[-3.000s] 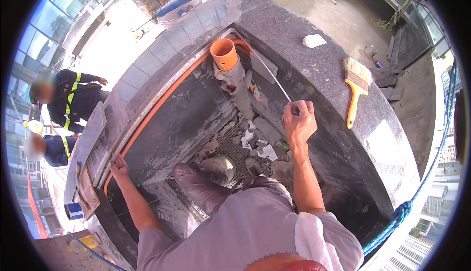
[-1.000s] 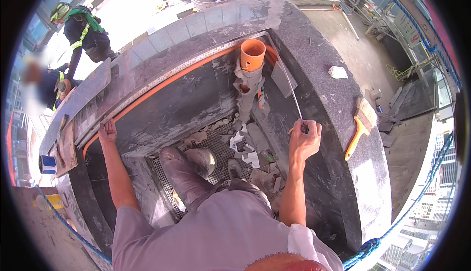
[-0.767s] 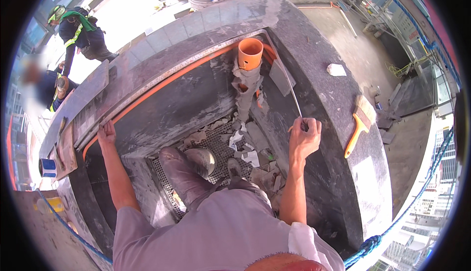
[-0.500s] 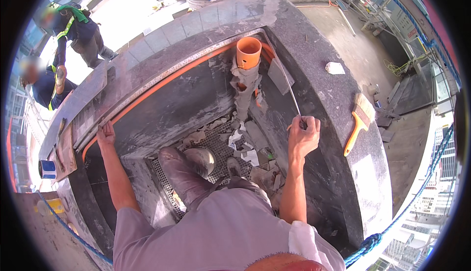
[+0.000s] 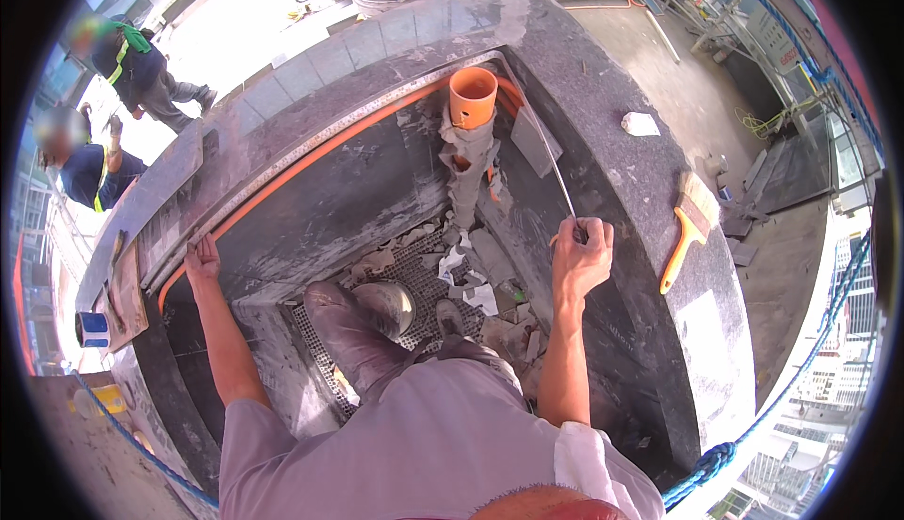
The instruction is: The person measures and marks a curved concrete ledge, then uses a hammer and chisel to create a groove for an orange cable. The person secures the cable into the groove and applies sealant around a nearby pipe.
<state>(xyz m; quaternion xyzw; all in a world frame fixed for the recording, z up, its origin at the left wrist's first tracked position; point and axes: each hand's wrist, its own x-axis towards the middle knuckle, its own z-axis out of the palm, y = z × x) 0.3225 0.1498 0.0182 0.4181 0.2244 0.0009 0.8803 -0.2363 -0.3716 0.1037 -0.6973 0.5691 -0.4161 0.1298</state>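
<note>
My left hand (image 5: 202, 261) is closed on the left part of a long, pale perforated trim strip (image 5: 325, 139) under the inner stone lip. Just below the strip runs an orange flexible conduit (image 5: 282, 187). My right hand (image 5: 581, 254) pinches the near end of a thin, pale strip (image 5: 554, 164) that slants from the far corner along the right inner wall. Whether both strips join at that corner I cannot tell. Between my hands, an orange pipe (image 5: 473, 98) rises from a mortar-covered column (image 5: 464, 176).
A yellow-handled brush (image 5: 687, 233) and a crumpled white piece (image 5: 640, 124) lie on the right stone ledge (image 5: 603, 77). Rubble and torn paper (image 5: 480, 299) litter the pit floor around my feet. Blue rope (image 5: 713, 463) crosses at right. Two people (image 5: 141, 73) stand beyond the left ledge.
Both my hands keep their grips, with the right hand and its strip end nearly still. At the left, the two people have shifted, one lowering an arm. My view has tilted slightly.
</note>
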